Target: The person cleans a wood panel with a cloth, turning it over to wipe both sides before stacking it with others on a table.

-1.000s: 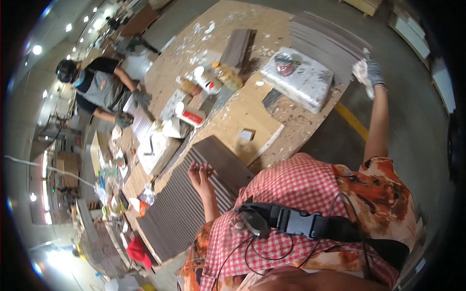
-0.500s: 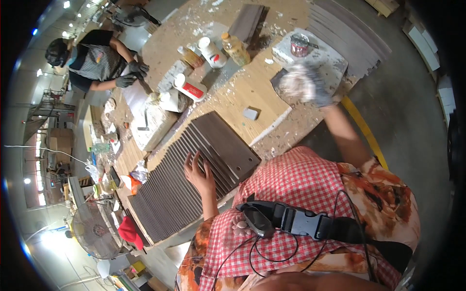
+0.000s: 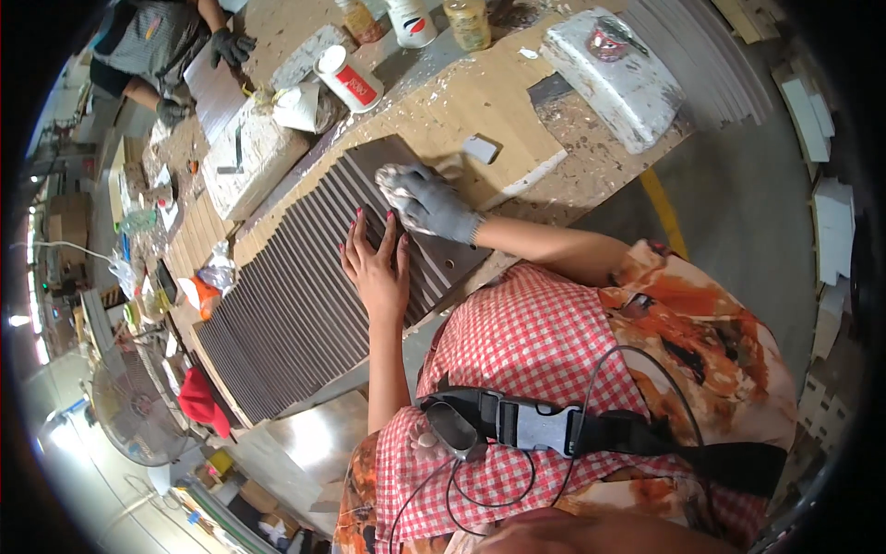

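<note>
A long dark brown ribbed panel (image 3: 295, 314) lies along the workbench in front of me. My left hand (image 3: 377, 263) is bare and rests flat on it, fingers spread, near its right end. My right hand (image 3: 434, 205) wears a grey glove and presses a crumpled white cloth (image 3: 395, 180) onto the panel's far right end, just beyond my left fingertips. A small white block (image 3: 480, 148) lies on the tan board right of the cloth.
A white foam block (image 3: 623, 78) with a tin on it sits at the bench's right end. A red-and-white can (image 3: 346, 74) and bottles stand behind the panel. A gloved co-worker (image 3: 157, 46) works at the top left. A fan (image 3: 129, 411) stands lower left.
My right hand swung in from high at the right and came down onto the panel's end with the cloth. My left hand stayed flat on the panel.
</note>
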Motion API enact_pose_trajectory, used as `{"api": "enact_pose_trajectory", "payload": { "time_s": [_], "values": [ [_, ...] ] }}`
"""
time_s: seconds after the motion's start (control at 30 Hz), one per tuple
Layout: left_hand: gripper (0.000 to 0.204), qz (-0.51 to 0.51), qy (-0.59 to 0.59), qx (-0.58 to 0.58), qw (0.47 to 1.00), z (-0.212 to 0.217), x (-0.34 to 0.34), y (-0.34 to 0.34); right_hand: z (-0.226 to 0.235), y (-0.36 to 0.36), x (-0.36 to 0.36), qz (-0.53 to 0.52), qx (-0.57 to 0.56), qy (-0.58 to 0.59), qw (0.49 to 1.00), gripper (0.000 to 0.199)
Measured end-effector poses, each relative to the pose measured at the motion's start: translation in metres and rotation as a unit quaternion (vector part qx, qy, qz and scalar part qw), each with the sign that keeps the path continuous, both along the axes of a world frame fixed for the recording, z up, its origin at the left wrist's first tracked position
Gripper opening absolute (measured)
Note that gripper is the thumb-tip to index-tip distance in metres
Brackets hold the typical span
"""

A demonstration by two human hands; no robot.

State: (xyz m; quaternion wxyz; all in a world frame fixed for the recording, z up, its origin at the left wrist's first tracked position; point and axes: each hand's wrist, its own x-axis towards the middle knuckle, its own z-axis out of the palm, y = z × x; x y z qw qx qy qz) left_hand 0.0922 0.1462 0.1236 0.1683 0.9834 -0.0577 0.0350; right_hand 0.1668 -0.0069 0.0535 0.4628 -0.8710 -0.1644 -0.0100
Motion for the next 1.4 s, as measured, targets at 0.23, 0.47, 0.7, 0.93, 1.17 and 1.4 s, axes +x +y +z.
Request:
{"api": "enact_pose_trajectory", "payload": {
  "time_s": [0.23,0.47,0.7,0.93,1.17,1.4],
  "values": [
    [0.038,-0.002,-0.019,-0.026,0.999,0.007,-0.001,0.001,-0.038,-0.056,-0.102,0.100,-0.125,-0.044,0.986,0.041],
    [0.045,0.005,-0.019,-0.031,0.999,0.009,-0.002,-0.002,0.007,-0.025,-0.075,0.005,0.121,0.128,0.984,0.059],
    [0.042,0.018,-0.028,-0.125,0.992,0.001,-0.005,0.008,0.021,-0.025,-0.072,0.036,-0.084,0.095,0.991,0.089],
    [0.034,0.017,-0.050,-0.212,0.976,-0.004,-0.008,0.015,0.036,-0.045,-0.055,0.055,-0.034,0.123,0.990,0.074],
    [0.033,0.012,-0.063,-0.266,0.962,0.005,-0.009,0.014,0.007,-0.107,-0.025,-0.043,0.103,0.223,0.969,0.057],
    [0.050,0.058,0.128,-0.654,0.743,0.006,-0.035,0.016,0.046,-0.085,-0.028,-0.158,0.403,0.320,0.843,0.041]
  ]
}}
